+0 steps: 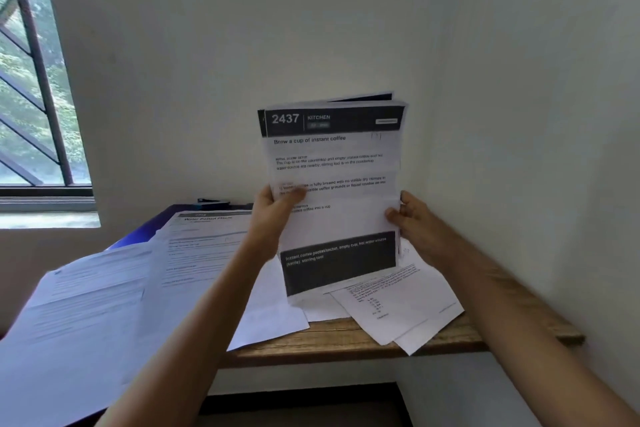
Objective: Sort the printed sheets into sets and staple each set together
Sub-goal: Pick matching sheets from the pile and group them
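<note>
I hold a set of printed sheets (341,191) upright in front of the wall; the top page reads "2437 Kitchen, Brew a cup of instant coffee". My left hand (273,210) grips its left edge, thumb across the front. Its right edge is pinched by my right hand (415,222). The stack's bottom edge stands on loose sheets (398,308) on the wooden shelf (346,340). A dark stapler (213,203) lies at the back, near the wall.
More printed sheets (104,288) spread over a blue surface (138,236) at the left, one titled "Water Potted Plants" (207,239). A barred window (31,80) is at the far left. White walls close in behind and on the right.
</note>
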`<state>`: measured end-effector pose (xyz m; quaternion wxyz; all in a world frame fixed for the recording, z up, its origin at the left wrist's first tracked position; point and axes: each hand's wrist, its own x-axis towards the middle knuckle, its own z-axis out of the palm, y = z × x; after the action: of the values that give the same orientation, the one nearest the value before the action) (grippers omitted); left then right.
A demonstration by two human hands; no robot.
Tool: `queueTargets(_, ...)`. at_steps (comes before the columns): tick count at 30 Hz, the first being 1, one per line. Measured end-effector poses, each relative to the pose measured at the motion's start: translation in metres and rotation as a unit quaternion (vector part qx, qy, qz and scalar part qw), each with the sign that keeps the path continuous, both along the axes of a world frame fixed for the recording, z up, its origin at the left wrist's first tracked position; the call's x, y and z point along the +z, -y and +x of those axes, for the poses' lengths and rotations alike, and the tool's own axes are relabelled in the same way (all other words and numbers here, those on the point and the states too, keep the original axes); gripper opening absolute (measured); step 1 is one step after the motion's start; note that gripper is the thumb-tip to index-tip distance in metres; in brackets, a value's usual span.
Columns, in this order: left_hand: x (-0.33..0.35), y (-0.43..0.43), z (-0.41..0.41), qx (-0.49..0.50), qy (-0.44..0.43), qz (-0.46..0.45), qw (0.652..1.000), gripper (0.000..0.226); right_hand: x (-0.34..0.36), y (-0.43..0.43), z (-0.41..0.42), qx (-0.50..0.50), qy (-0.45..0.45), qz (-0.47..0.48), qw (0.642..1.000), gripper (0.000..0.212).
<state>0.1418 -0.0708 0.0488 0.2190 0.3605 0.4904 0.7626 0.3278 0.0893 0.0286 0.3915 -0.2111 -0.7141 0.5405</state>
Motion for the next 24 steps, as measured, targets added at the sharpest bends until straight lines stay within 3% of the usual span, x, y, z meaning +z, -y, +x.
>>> queueTargets(6, -0.005, -0.009, -0.004, 0.006, 0.008, -0.030, 1.000, 0.012, 0.001, 0.000, 0.002, -0.030, 0.062, 0.029, 0.997, 0.032)
queueTargets(11, 0.014, -0.025, 0.004, -0.027, -0.017, -0.049, 0.998, 0.012, 0.030, -0.008, 0.011, -0.134, 0.095, 0.091, 0.982, 0.029)
queueTargets(14, 0.013, -0.034, 0.010, -0.049, -0.042, -0.098, 0.993, 0.022, 0.048, -0.019, 0.025, -0.216, 0.144, 0.140, 0.955, 0.032)
queueTargets(17, -0.003, -0.035, 0.009, -0.053, -0.034, -0.159, 0.985, 0.031, 0.056, -0.032, 0.051, -0.258, 0.218, 0.119, 0.934, 0.035)
queueTargets(21, -0.038, -0.033, -0.006, 0.044, -0.166, -0.287, 0.942, 0.047, 0.043, -0.048, 0.085, -0.270, 0.331, 0.067, 0.902, 0.033)
queueTargets(24, -0.050, -0.029, -0.012, 0.053, -0.185, -0.322, 0.927, 0.054, 0.025, -0.059, 0.099, -0.266, 0.451, 0.056, 0.850, 0.036)
